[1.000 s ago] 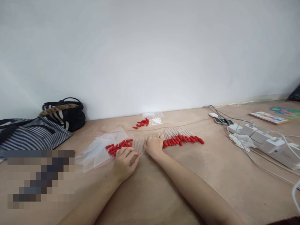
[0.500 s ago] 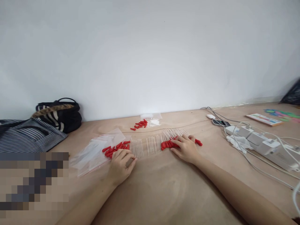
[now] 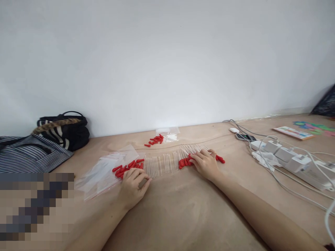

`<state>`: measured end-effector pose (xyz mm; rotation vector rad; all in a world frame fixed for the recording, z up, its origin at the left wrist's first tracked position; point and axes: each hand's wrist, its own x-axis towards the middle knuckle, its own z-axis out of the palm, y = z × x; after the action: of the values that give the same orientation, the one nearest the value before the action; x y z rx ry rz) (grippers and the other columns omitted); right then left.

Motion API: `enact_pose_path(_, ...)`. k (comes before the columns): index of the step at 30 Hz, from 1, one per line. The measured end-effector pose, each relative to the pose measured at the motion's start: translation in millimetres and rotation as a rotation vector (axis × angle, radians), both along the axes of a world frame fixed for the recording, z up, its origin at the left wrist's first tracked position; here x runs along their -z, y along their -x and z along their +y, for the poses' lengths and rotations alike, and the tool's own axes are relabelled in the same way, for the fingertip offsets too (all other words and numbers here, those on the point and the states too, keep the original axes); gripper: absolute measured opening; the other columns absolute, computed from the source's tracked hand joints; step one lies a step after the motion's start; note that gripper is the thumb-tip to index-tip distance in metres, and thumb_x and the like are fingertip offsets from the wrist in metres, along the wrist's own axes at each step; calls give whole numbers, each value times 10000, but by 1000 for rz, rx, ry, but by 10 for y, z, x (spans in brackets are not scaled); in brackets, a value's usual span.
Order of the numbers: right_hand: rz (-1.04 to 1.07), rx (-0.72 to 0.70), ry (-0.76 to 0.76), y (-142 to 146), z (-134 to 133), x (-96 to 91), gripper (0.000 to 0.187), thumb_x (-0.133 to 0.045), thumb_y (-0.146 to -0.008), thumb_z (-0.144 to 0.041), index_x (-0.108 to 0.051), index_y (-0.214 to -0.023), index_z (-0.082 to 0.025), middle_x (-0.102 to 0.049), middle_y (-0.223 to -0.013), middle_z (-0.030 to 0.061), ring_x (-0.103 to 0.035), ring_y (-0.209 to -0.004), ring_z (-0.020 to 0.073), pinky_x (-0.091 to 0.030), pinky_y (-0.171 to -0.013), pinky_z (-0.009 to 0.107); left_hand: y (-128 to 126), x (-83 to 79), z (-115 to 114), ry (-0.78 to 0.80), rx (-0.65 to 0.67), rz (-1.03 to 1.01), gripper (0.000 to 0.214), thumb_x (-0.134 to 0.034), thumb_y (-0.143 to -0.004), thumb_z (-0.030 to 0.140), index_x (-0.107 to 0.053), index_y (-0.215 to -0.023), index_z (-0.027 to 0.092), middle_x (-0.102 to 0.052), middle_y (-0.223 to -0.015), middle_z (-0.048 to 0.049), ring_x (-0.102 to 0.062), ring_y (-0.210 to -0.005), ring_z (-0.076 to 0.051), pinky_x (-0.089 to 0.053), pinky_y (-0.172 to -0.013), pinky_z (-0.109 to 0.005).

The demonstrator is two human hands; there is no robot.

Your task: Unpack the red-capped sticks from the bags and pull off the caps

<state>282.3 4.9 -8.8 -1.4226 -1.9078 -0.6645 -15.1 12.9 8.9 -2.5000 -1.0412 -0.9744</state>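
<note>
On the wooden table, my left hand (image 3: 134,184) rests beside a loose pile of red rubber bulbs (image 3: 123,170). Its fingers are curled, and thumb and index come together close to a row of thin clear tubes (image 3: 153,166); anything between those tips is too small to make out. Further right, my right hand (image 3: 205,163) is closed with thumb and index on a red rubber bulb (image 3: 190,156). Under and around it lie red-bulbed droppers (image 3: 184,162), side by side, their clear stems pointing away from me. My fingers hide part of that row.
Plastic zip bags (image 3: 104,174) lie at left, near a striped bag (image 3: 36,153) and a black bag (image 3: 74,130). Behind are more red bulbs (image 3: 156,140) and a small clear bag (image 3: 171,135). A power strip (image 3: 295,157) with chargers and cables stands at right.
My right thumb and index have closed in on a red bulb at the left part of the row. My left hand stays nearly in place; the view has shifted slightly.
</note>
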Motion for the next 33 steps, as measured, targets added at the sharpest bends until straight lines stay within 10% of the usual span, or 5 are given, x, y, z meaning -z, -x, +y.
enact_pose_path(6, 151, -177, -260, 296, -215, -103, 113, -542, -842, -249, -633, -879, -194, -647, -611, -22, -530, -643, 111, -243, -770, 313, -131, -13, -99, 66, 78, -172, 151, -513, -804, 224, -605, -688, 190, -630, -684, -22, -545, -709, -167, -386, -702, -307)
enact_pose_path(17, 9, -574, -331, 736, -450, -9, 80, -546, -843, -225, -603, -851, -170, -643, -606, -68, -518, -601, 67, -243, -848, 329, -580, 52, -365, 1114, 327, -696, 351, -466, -804, 491, -562, -745, 159, -580, -670, -4, -538, -633, -133, -456, -597, -244)
enact_pose_path(26, -169, -356, -410, 520, -367, -47, 174, -595, -803, -244, -618, -966, -297, -677, -954, -59, -542, -889, 105, -164, -955, 356, -370, 86, -308, 606, 185, -181, 146, -436, -848, 256, -548, -781, 191, -574, -715, -9, -518, -640, -133, -423, -616, -251)
enact_pose_path(33, -184, -404, -208, 479, -374, -1, 145, -507, -850, -161, -613, -821, -256, -617, -587, -92, -562, -782, 79, -129, -958, 366, -395, 32, -409, 239, 239, -24, 201, -381, -878, 186, -556, -778, 183, -579, -701, -24, -548, -617, -135, -433, -568, -237)
